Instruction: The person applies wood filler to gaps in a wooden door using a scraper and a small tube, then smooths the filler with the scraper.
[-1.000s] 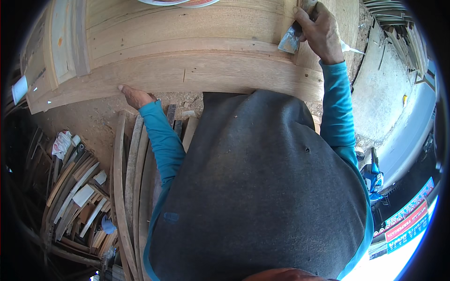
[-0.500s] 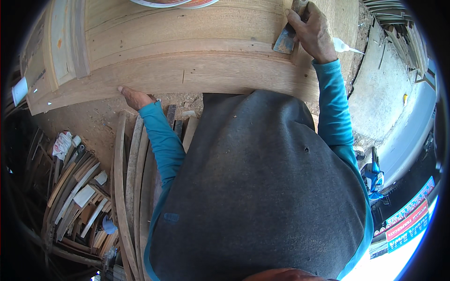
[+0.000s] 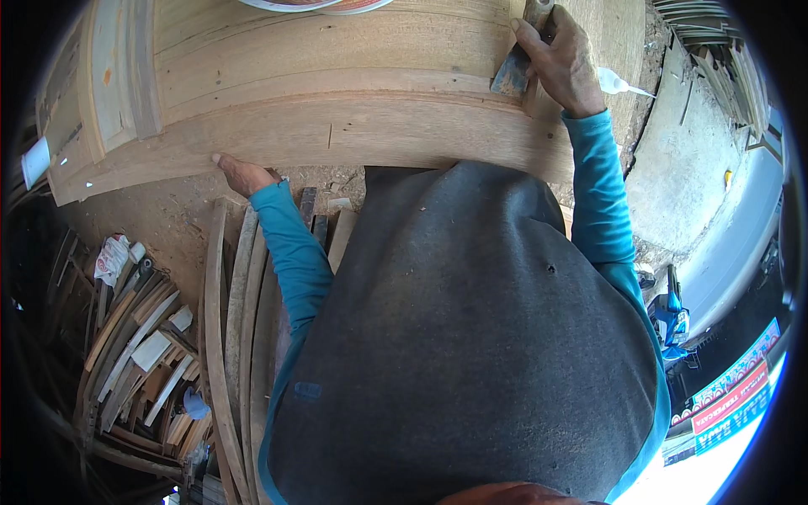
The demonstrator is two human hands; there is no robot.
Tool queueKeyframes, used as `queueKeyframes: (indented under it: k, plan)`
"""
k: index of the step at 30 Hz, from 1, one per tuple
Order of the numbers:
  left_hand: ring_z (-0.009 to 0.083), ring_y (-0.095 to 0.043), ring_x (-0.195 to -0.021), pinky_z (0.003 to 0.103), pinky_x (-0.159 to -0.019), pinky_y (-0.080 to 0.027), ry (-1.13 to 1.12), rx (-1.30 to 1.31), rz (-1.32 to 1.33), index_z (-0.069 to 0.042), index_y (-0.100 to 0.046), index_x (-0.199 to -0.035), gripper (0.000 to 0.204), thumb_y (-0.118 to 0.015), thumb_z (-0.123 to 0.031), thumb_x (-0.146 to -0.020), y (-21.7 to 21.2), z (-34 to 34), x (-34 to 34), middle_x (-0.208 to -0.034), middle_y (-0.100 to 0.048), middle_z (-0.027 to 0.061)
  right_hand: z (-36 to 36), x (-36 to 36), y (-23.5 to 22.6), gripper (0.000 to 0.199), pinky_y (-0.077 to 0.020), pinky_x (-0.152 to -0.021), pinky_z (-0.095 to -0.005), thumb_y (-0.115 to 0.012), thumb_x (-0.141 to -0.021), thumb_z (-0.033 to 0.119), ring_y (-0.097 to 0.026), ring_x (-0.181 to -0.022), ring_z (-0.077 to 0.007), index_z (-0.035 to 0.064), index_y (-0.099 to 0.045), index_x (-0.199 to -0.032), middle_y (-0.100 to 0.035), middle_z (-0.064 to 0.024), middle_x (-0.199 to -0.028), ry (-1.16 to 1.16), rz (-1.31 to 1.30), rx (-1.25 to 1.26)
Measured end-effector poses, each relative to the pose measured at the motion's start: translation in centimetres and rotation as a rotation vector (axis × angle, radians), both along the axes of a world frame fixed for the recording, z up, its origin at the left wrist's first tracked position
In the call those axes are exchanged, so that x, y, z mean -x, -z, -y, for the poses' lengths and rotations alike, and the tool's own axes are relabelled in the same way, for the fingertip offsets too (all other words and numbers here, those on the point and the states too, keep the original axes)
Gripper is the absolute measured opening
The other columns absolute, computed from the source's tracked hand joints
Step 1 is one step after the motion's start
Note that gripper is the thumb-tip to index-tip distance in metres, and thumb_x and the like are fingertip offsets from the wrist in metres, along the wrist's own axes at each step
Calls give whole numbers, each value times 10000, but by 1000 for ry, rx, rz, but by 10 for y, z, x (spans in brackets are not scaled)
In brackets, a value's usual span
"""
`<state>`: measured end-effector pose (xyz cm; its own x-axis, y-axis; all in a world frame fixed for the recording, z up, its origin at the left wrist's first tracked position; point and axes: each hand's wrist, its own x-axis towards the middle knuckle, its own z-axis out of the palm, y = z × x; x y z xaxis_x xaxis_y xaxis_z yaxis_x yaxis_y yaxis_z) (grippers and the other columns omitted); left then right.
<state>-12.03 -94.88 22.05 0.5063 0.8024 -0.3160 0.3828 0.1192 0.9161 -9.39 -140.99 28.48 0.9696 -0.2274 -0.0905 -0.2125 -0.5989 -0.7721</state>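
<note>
Head view, hands: I see them well apart, right one up by the top edge, left one lower at the near side.
Right hand: I find the right hand (image 3: 568,63) closed around the handle of a scraper (image 3: 510,72); the fingers cover much of the grip, and the handle's end meets the top of the picture.
Scraper blade: it points down and left over the wooden panel (image 3: 438,130); I cannot tell whether its edge touches the wood.
Left hand: the left hand (image 3: 244,177) has its thumb at the panel's near edge; the other fingers are hidden, so I cannot tell whether they grip.
Panel: it spans the upper part in front of the person, its far side cut off.
Bottle: a white bottle (image 3: 612,82) with a thin nozzle shows just right of the right hand, partly covered by it.
Discs: two round, pale-rimmed items (image 3: 358,7) on the panel are cut off; I cannot make out what they are.
Shirt: the dark shirt front (image 3: 471,337) blocks my sight of the lower middle.
Lower left: I note long planks (image 3: 227,337) beside a scrap pile (image 3: 143,353), which fades into the lens's dark rim.
Right side: a blue-and-black object (image 3: 673,320) is unclear to me.
</note>
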Motion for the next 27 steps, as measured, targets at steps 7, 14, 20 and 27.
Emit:
queueKeyframes:
  k: [7,14,20,27]
  plan:
    - [349,-649,-1109,436,-860,-596,-9,6,-3,73,-466,-1436,822,-456,-635,-1019,-1,-1,0,-1362,-580,233,1,3,1,401,-539,-532,-361,-738,-911,295,-665,-593,-210,-69,-570,-918,-657,-160,-739,-19,76,21]
    - [337,-662,-1077,425,-808,-602,-15,4,-6,66,-488,-1419,799,-468,-626,-1019,-1,-3,0,-1340,-598,215,-2,2,-18,425,-528,-484,-326,-743,-935,317,-663,-556,-180,-69,-565,-926,-666,-151,-740,22,10,-117]
    - [337,-665,-1071,425,-803,-603,-17,12,-9,71,-488,-1415,805,-476,-628,-1015,-2,0,-1,-1337,-604,209,-6,3,-13,425,-526,-491,-341,-747,-931,317,-663,-562,-190,-69,-569,-933,-662,-154,-721,0,-6,-74]
    - [337,-659,-1090,424,-833,-602,-29,40,15,71,-480,-1420,806,-486,-625,-1014,1,-3,-1,-1350,-596,211,-9,1,-16,413,-485,-554,-383,-750,-916,310,-588,-616,-214,-53,-553,-903,-592,-155,-722,-21,2,17]
